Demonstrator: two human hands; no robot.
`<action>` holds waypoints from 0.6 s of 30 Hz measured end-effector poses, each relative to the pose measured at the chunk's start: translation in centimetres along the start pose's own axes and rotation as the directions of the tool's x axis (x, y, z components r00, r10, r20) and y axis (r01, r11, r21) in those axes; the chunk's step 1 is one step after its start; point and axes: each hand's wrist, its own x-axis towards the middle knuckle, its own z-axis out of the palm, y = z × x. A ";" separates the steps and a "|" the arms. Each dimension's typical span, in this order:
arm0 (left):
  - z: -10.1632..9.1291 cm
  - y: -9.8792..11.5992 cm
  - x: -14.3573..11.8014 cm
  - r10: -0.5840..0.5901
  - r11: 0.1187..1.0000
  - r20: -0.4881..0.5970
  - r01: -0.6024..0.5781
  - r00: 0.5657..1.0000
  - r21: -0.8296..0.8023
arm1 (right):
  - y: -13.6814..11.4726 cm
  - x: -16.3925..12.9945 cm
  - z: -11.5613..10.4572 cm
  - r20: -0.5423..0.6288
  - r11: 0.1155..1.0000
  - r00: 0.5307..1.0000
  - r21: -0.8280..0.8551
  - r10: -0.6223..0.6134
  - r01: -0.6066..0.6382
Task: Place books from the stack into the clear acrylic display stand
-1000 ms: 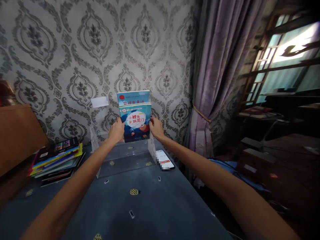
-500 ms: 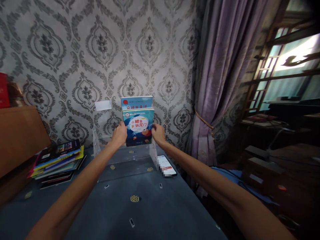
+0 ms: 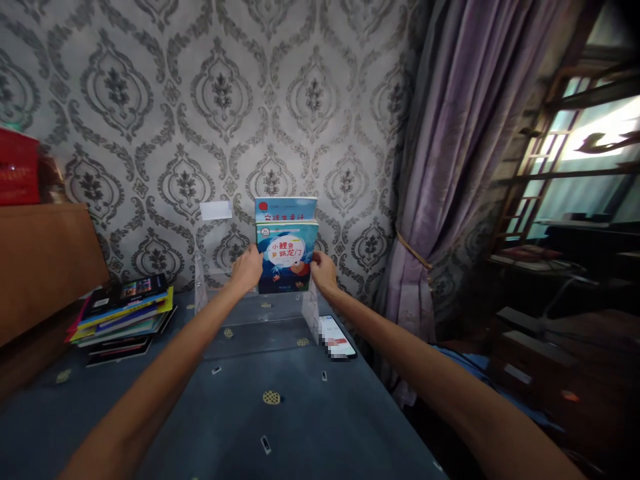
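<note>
A blue picture book (image 3: 287,260) with red Chinese lettering stands upright between my two hands. My left hand (image 3: 247,268) is closed on its left edge. The right edge is gripped by my right hand (image 3: 324,272). Behind it rises a taller light-blue book (image 3: 290,209), only its top part showing. Both books are over a clear acrylic stand (image 3: 311,313), whose see-through side walls show to the left and right. Whether the front book touches the stand's base I cannot tell.
A messy pile of books (image 3: 125,317) lies on the dark cloth-covered table (image 3: 225,427) at the left. A phone (image 3: 336,337) is right of the stand. A white label (image 3: 216,211) is at the back. A wooden box (image 3: 47,267) bears a red container (image 3: 17,167).
The whole view has shifted slightly, so things appear a little farther right. Both hands keep their hold on the front book, which stays in nearly the same place over the stand.
</note>
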 end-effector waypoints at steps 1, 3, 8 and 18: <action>0.0 0.0 0.0 0.000 1.000 -0.001 0.000 1.000 -0.009 | -0.1 0.0 0.0 -0.001 1.000 1.000 0.011 -0.001 0.001; 0.1 -0.2 -0.2 0.007 0.999 -0.007 -0.008 1.000 -0.031 | -0.3 -0.1 0.0 0.001 1.000 1.000 0.031 -0.002 0.002; 1.2 -1.6 -1.4 0.050 0.992 -0.030 -0.053 0.998 -0.114 | -0.3 -0.6 -0.4 0.015 0.998 1.000 0.051 0.019 -0.019; 2.5 -5.0 -1.4 0.175 0.925 -0.134 -0.210 0.975 -0.317 | -0.5 1.3 -1.5 0.011 0.997 1.000 0.076 -0.026 0.025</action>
